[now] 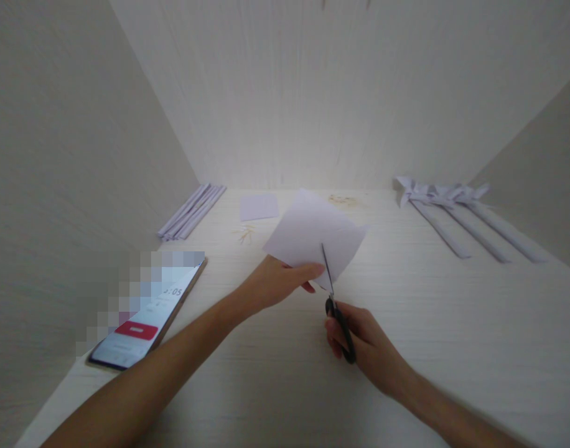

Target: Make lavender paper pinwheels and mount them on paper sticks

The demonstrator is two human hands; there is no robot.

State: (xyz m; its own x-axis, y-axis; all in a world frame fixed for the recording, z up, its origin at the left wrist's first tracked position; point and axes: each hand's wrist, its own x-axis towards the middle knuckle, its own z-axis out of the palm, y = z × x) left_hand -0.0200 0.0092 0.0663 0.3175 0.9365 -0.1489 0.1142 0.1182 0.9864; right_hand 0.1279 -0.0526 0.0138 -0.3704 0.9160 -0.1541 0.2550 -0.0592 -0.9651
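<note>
A pale square sheet of paper (308, 224) is held up in the middle, tilted with one corner toward me. My left hand (285, 280) pinches it near its lower edge, thumb on top. In my right hand (355, 336) is a pair of scissors (341, 323) with black handles, the fingers closed round the loops. One dark blade lies over the face of the paper, pointing away from me, close to my left thumb. The other blade is hidden, probably beneath the sheet.
Rolled paper sticks (191, 211) lie at the back left, near a flat paper square (259, 206). Several thin tan pieces (343, 200) are on the tabletop (453, 323). Paper pinwheel-like shapes on sticks (457, 218) lie at the back right. A phone (149, 317) stands at the left.
</note>
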